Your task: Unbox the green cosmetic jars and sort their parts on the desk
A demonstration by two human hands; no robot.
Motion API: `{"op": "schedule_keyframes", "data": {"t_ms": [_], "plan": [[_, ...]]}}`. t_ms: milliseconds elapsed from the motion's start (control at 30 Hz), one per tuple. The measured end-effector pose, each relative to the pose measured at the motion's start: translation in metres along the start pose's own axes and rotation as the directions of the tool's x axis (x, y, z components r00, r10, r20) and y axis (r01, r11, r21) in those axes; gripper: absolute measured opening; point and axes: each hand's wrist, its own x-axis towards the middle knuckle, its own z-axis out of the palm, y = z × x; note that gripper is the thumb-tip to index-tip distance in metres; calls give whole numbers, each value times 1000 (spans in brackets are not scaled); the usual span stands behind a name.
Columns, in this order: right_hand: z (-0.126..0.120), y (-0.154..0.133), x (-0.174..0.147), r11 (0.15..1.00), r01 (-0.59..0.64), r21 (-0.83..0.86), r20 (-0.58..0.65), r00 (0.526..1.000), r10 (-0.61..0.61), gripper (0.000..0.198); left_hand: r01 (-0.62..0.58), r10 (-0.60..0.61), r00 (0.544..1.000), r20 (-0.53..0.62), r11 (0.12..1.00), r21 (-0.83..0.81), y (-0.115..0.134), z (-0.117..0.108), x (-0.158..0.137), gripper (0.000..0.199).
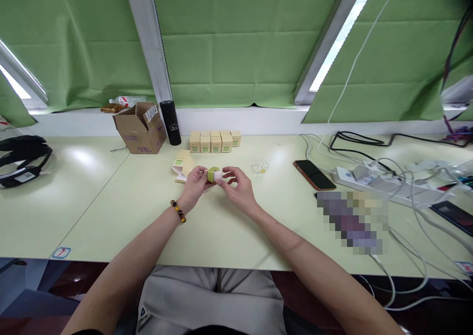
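Note:
A small green-and-white item [218, 176] sits between my two hands over the table; its kind is too small to make out. The fingers of my left hand [195, 184] are closed on its green part, a band-like piece [211, 174]. My right hand [239, 189] pinches the white, rounded end with curled fingertips. Just beyond my left hand lies an opened cardboard box [184, 163] with a green label and its flaps spread. Some crumpled clear plastic [260, 166] rests to the right of my right hand.
Several small tan boxes [216, 142] stand in a row at the back. Left of them are a black bottle [170, 123] and an open carton [142, 134]. A phone [315, 174], power strip [388, 187] and tangled cables occupy the right. A black headset [25, 157] lies far left.

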Motion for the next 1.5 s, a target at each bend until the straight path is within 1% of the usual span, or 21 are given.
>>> {"op": "schedule_keyframes", "data": {"t_ms": [67, 133, 300, 400, 500, 567, 633, 667, 733, 800, 867, 900, 933, 1000, 1100, 1167, 1233, 1300, 1367, 1433, 1500], "plan": [[2, 0, -2, 998, -30, 52, 3, 1000, 30, 41, -45, 44, 998, 39, 998, 32, -4, 2, -1, 45], [3, 1, -3, 996, -20, 85, -5, 1000, 21, 41, -81, 77, 995, 69, 996, 49, -7, 3, -1, 49], [1, 3, -4, 987, 107, 116, -20, 994, -106, 34, -127, 112, 985, 129, 985, 116, -6, 4, -3, 43], [-3, 6, 0, 978, 204, 34, -39, 978, -203, 30, -189, 165, 977, 133, 963, 191, -3, 3, -5, 41], [-9, 10, 9, 922, 359, -145, -26, 930, -366, 28, -311, 282, 949, 142, 916, 253, 1, -1, -7, 44], [-13, 12, 16, 851, 457, -258, 35, 885, -464, 27, -390, 355, 921, 162, 861, 327, 4, -3, -9, 44], [-13, 13, 21, 785, 522, -333, 104, 848, -520, 27, -435, 399, 900, 175, 799, 415, 4, -4, -9, 42], [-13, 13, 23, 759, 545, -357, 127, 833, -538, 27, -441, 407, 896, 177, 778, 447, 4, -4, -9, 41], [-10, 14, 24, 718, 584, -379, 149, 804, -575, 27, -435, 407, 898, 167, 768, 471, 2, -3, -9, 41], [-7, 16, 22, 690, 623, -370, 136, 771, -623, 30, -435, 410, 898, 159, 775, 458, -1, -3, -8, 42], [-4, 19, 18, 684, 646, -339, 95, 746, -659, 35, -462, 430, 886, 175, 774, 434, -2, -2, -8, 40], [-3, 20, 16, 694, 645, -320, 70, 747, -661, 39, -488, 450, 872, 193, 762, 425, -3, -1, -9, 38], [-3, 21, 14, 716, 631, -299, 45, 759, -650, 42, -522, 477, 852, 215, 741, 422, -3, -1, -10, 36], [-3, 22, 12, 779, 577, -245, -6, 802, -597, 46, -604, 550, 794, 260, 662, 444, -1, 0, -12, 33], [-2, 22, 8, 863, 481, -153, -65, 867, -494, 46, -723, 668, 661, 342, 445, 529, 3, 0, -16, 29], [-2, 22, 5, 880, 460, -115, -66, 881, -469, 44, -774, 722, 564, 401, 292, 562, 4, 0, -18, 29], [-1, 23, 3, 873, 478, -100, -46, 874, -484, 41, -797, 747, 499, 440, 195, 572, 5, 0, -19, 34], [0, 23, 2, 861, 499, -93, -40, 863, -504, 39, -800, 763, 470, 443, 156, 579, 5, 0, -20, 43], [-1, 23, 1, 863, 497, -91, -51, 863, -503, 39, -791, 786, 453, 420, 137, 596, 5, 0, -19, 48], [-2, 23, 2, 864, 493, -101, -54, 865, -500, 41, -780, 798, 442, 410, 116, 615, 5, -1, -17, 45], [-3, 23, 2, 854, 504, -132, -39, 858, -512, 44, -769, 786, 451, 423, 103, 630, 6, -2, -16, 39]]}}
